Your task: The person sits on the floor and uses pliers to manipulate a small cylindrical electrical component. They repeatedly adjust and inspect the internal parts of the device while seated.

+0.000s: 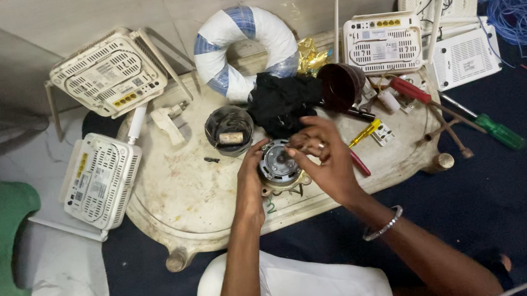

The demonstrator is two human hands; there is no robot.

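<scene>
Labels on the white router casings around the low table.
Upper-left router [108, 75]: pale rectangular sticker. Left router [100, 181]: small yellow strip label and white sticker. Upper-right router [382, 44]: white rectangular label below a yellow port strip. No screens, signs or packages visible.

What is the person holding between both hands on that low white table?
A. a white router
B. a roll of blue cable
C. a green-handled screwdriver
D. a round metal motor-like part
D: both the left hand and the right hand close around the round metal motor-like part; the green-handled screwdriver lies apart.
</scene>
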